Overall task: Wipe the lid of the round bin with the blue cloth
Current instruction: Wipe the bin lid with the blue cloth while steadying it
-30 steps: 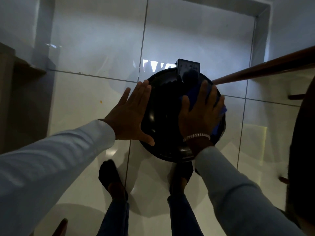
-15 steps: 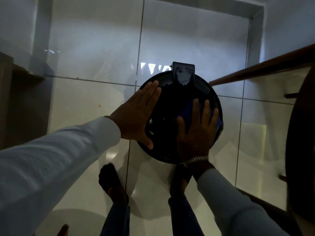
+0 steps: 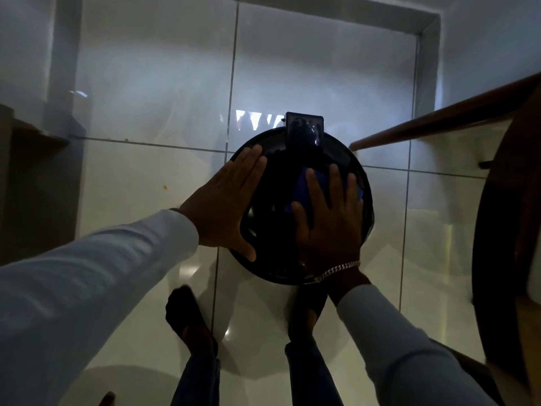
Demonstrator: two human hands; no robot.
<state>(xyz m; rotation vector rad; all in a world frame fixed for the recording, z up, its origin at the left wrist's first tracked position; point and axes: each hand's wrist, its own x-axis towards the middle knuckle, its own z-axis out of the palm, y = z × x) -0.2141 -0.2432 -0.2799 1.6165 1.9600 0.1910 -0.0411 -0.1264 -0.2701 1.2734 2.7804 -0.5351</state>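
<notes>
Under the right hand [image 3: 328, 227], pressed flat with fingers spread wide: one blue cloth [image 3: 319, 187], pinned against the lid [image 3: 281, 183] of the round bin. Showing past the fingertips and between the fingers only; the rest of it hidden beneath the palm. No grip around it, just a flat open press. At that wrist, one silver chain bracelet [image 3: 336, 270], then a pale sleeve [image 3: 409, 347].

To the left of that hand, apart from it: the left hand [image 3: 225, 209], also flat and open, fingers together and thumb out, laid on the lid's left edge with the heel hanging off past the rim. Empty, nothing held. Behind it, a second pale sleeve [image 3: 87, 288].

Beyond both sets of fingertips, at the lid's far edge: one glossy black hinge block [image 3: 304, 128]. One lid, black, round and shiny, spanning both hands.

Below the wrists, on the pale tiled floor [image 3: 146, 177]: two feet [image 3: 190, 323], one below each hand, the right one partly tucked under the bin. To the left of the left hand, one small orange speck [image 3: 164, 187] on a tile. To the right of the right hand, well apart, one brown wooden rail [image 3: 439, 118] running diagonally.
</notes>
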